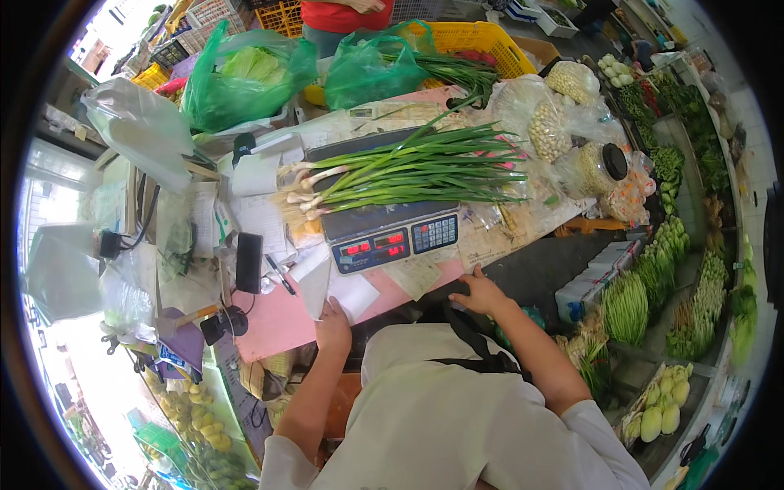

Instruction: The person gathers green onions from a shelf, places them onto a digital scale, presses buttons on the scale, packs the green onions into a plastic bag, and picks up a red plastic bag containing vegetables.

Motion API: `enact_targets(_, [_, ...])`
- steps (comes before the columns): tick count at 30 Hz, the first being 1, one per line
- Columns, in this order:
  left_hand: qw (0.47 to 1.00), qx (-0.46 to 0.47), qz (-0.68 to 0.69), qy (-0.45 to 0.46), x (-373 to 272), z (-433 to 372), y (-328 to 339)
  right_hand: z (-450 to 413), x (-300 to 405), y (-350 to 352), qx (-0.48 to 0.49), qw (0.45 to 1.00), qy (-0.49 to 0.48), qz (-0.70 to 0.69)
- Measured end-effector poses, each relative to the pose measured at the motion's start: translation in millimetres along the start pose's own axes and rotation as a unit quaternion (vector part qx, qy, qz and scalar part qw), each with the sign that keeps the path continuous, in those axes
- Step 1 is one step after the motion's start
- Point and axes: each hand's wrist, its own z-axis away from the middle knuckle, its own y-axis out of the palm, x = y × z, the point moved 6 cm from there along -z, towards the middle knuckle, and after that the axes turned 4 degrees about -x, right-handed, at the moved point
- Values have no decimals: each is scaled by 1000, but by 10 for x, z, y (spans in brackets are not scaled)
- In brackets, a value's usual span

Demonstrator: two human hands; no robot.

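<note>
A bunch of green garlic stalks [404, 168] with white bulbs and stringy roots lies across the dark pan of a digital price scale [398, 239], the bulbs toward the left. Red digits are lit on its display panel. My left hand [334, 324] rests at the near table edge, its fingertips against a sheet of white paper [352, 293]. At the same edge, right of the scale, my right hand [481, 293] lies with thumb and fingers apart and nothing in it. A pink sheet [275, 327] covers the near left part of the table.
Left of the scale are a black phone [249, 263], a pen [280, 275] and papers. Green plastic bags [245, 79] of vegetables and a yellow crate [490, 40] stand behind, near a person in red [346, 18]. Bagged peeled garlic [548, 131] sits right, beside vegetable racks.
</note>
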Motion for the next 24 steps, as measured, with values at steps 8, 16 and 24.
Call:
enact_targets(8, [999,-12,31,16,-65,-7,-323,-400,-242,-373,-152,968,27,-199])
enact_targets(16, [999,-22,28,-31,-92,-15,-156,-879,97,-741,-165,949,-36,-268])
enact_targets(24, [997,-44,-50,-46,-225,-102,-152,-991,-28,-701,-205,939,-82,-265])
